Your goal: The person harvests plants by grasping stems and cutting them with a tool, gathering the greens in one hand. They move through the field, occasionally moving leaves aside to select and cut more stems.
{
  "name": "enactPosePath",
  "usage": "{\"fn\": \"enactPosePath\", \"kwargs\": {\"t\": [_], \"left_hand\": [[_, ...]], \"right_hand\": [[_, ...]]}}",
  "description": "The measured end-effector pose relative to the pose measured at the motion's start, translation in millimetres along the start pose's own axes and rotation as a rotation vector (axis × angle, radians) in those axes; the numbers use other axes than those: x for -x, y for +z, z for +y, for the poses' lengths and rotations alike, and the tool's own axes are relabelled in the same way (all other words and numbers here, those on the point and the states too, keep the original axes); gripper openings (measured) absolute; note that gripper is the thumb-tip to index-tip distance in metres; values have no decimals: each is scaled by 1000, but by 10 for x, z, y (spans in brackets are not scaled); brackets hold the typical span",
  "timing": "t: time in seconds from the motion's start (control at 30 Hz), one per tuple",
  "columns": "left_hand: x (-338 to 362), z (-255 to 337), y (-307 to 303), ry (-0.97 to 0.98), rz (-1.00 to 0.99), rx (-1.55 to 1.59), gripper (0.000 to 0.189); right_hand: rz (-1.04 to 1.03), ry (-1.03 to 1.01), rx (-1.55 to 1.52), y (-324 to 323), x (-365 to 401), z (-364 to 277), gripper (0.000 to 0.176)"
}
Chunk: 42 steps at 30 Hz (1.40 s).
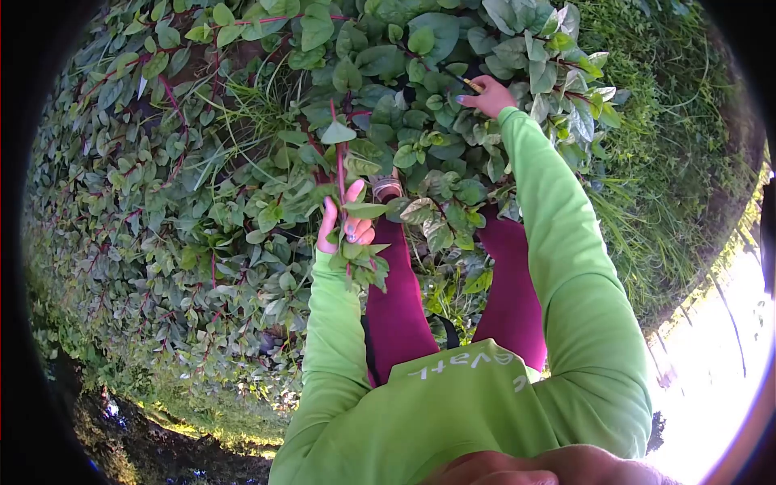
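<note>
My left hand is closed around a cut-looking leafy stem, reddish-purple with green leaves, held upright in front of my left leg; leaves cover part of the fingers. Farther forward on the right, my right hand grips a thin tool with a yellow-and-black handle. The tool's far end points into the foliage and is hidden among the leaves. Broad green leaves surround my right hand on its left and front.
Dense leafy vines with red stems spread over the ground at the left and ahead. Grass grows along the right. A shoe shows between the plants, below broad leaves. Bright ground lies at the lower right.
</note>
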<state>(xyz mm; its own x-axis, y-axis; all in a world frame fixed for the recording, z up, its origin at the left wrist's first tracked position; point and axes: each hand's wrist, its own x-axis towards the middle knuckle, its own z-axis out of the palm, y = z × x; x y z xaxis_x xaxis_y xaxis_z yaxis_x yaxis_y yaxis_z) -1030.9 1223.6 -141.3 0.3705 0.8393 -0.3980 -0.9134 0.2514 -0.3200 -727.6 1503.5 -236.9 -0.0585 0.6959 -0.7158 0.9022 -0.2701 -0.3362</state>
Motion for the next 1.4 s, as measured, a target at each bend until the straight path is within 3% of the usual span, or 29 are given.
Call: {"fn": "enactPosePath", "kwargs": {"t": [0.03, 0.07, 0.13, 0.17, 0.2, 0.23, 0.27, 0.3, 0.33, 0.4, 0.5, 0.53, 0.6, 0.63, 0.67, 0.7, 0.77, 0.8, 0.83, 0.87, 0.93, 1.03, 1.17, 1.27, 1.33, 1.4], "left_hand": [[42, -49, 10, 32, 24, 16, 51], [49, -60, -82, 33, 22, 15, 51], [104, -54, -343, -47, 226, -57, 48], [-33, -91, -47, 13, 425, -134, 44], [-61, 16, -34, -122, 329, -180, 42], [-152, 19, -41, -61, 475, -254, 43], [-289, 18, -13, 2, 618, -326, 44], [-443, 107, -15, -57, 550, -173, 50], [-569, 152, -11, -27, 461, -238, 53], [-876, 334, -223, -107, 453, -15, 54], [-1348, 479, -240, -118, 463, -214, 52], [-1413, 492, -143, -55, 477, -455, 49], [-1670, 556, -245, 128, 612, -471, 40], [-1761, 705, -575, 216, 454, -526, 33], [-1807, 606, -119, 74, 526, -486, 32], [-1879, 650, -190, 68, 634, -542, 28], [-1880, 732, -308, 55, 746, -599, 25], [-1786, 758, -339, -21, 579, -549, 22], [-1706, 782, -370, -91, 412, -496, 23], [-1638, 787, -380, -94, 416, -495, 23], [-1543, 813, -398, -109, 473, -606, 25], [-1435, 777, -447, -89, 470, -560, 19], [-1400, 790, -366, -28, 482, -495, 31], [-1319, 809, -308, -11, 503, -500, 32], [-1221, 827, -257, 4, 366, -368, 33], [-1019, 791, -324, -35, 481, -364, 36]], "right_hand": [[-64, 41, 12, 63, -23, -54, 75], [-10, -2, 55, 241, -102, 4, 65], [-320, 227, -106, 333, -138, -162, 45], [-290, 207, -185, 407, -80, -273, 36], [-254, 184, -261, 467, 6, -402, 28], [-183, 111, -298, 521, 105, -530, 20], [-134, 71, -373, 592, 180, -599, 23], [-62, 6, -368, 651, 240, -676, 25], [10, -54, -361, 712, 321, -742, 27], [6, -90, -319, 496, 684, -1131, 30], [49, -176, -303, 548, 890, -1367, 26], [47, -188, -273, 562, 934, -1417, 26], [92, -240, -146, 564, 1011, -1462, 24], [103, -325, -125, 594, 1005, -1437, 25], [113, -409, -104, 610, 989, -1420, 25], [-15, -419, -95, 534, 943, -1409, 25], [-87, -334, -115, 375, 778, -1325, 29], [-158, -253, -134, 312, 670, -1279, 32], [-9, -186, 24, 253, 549, -1246, 34], [139, -115, 181, 232, 411, -1222, 36], [175, -61, 294, 386, -35, -1123, 36], [168, -85, 341, 596, -472, -1328, 35], [113, -53, 254, 908, -957, -1282, 40], [107, -78, 258, 858, -956, -1044, 34], [2, 1, 434, 830, -953, -695, 34], [78, -9, 185, 615, -445, -646, 34]]}}
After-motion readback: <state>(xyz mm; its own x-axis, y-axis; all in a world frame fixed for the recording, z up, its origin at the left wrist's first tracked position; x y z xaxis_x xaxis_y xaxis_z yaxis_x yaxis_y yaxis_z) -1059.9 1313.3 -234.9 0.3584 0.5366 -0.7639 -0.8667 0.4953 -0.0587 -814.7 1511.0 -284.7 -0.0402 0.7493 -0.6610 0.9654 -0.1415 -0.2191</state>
